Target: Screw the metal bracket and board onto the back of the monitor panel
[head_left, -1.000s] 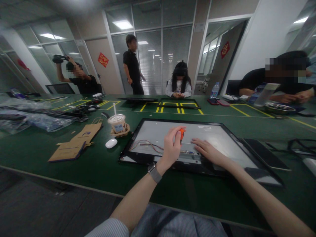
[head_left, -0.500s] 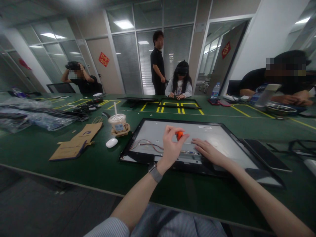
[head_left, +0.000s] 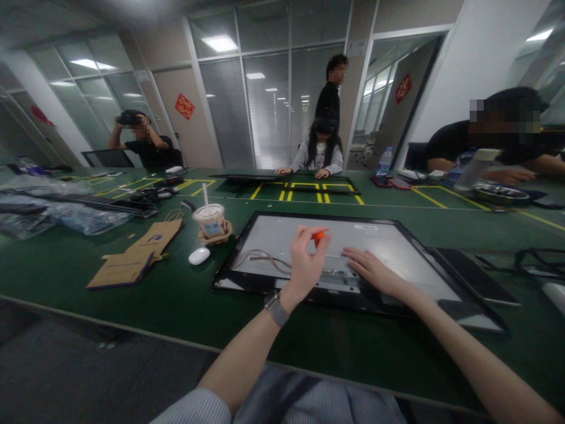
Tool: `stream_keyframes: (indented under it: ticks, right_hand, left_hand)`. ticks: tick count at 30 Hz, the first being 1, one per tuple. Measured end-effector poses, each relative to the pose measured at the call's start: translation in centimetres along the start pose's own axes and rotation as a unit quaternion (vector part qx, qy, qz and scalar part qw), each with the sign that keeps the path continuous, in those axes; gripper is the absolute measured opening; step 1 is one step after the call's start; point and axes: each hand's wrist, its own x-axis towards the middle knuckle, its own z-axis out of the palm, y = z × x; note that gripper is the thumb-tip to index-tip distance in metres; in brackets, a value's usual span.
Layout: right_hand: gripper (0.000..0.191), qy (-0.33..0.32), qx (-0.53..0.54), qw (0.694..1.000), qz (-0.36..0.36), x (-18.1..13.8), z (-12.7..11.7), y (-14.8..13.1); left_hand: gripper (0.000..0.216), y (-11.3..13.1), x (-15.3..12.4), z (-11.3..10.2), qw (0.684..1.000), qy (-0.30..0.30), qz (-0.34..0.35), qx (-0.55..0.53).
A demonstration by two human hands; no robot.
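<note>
Green matting covers the table, where a display panel is laid face down, metal back upward, likely so that its back can be reached. An orange-handled screwdriver is pinched upright in the fingertips of the left hand, over the panel's near edge beside loose wires. The right hand is spread flat and empty on the panel, seemingly to steady it. Farther left, a mouse and a lidded cup are set aside.

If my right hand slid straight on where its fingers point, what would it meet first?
Probably the left hand holding the orange screwdriver, just beyond the right hand, though depth is unclear.
</note>
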Motion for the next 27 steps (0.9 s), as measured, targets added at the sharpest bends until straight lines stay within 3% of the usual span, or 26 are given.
stream_keyframes:
  ticks: [13, 17, 22, 27]
  right_hand:
    - [0.061, 0.005, -0.004, 1.000, -0.001, 0.05, 0.05, 0.08]
    - [0.061, 0.006, -0.006, 1.000, -0.005, 0.04, 0.02, 0.09]
    - [0.059, 0.010, -0.009, 1.000, -0.005, 0.05, 0.22, 0.27]
    - [0.061, 0.010, -0.010, 1.000, -0.010, 0.07, 0.30, 0.35]
  left_hand:
    - [0.030, 0.17, -0.13, -0.06, 0.997, -0.030, -0.037, -0.054]
    - [0.025, 0.17, -0.09, -0.10, 0.998, -0.043, -0.027, -0.043]
    - [0.010, 0.08, 0.05, -0.07, 1.000, -0.003, 0.015, 0.000]
    - [0.010, 0.06, 0.05, -0.03, 1.000, 0.007, 0.015, -0.003]
